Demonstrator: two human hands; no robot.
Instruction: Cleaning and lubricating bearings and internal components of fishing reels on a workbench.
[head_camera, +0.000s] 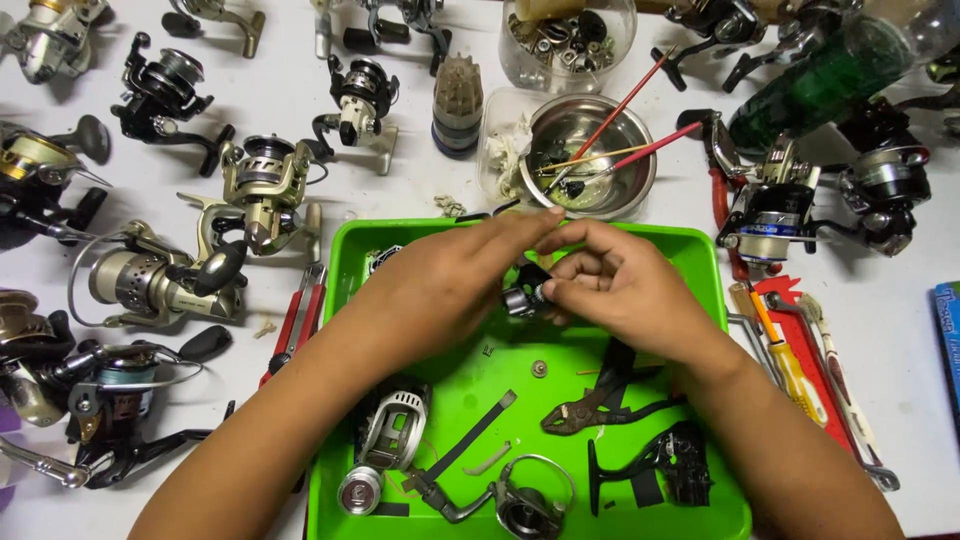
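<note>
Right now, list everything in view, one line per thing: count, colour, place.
small reel part: one, black and silver, held between both hands over the tray
tray: one, bright green, centre of the table
pliers: one, dark, in the tray
loose reel pieces: several, silver and black, near edge of the tray
fishing reels: many, silver, gold and black, on the white table left and right
metal bowl: one, steel, behind the tray, holding red-handled sticks
screwdrivers and hand tools: several, red and yellow, right of the tray
left hand: one, fingers on the part
right hand: one, pinching the part
</note>
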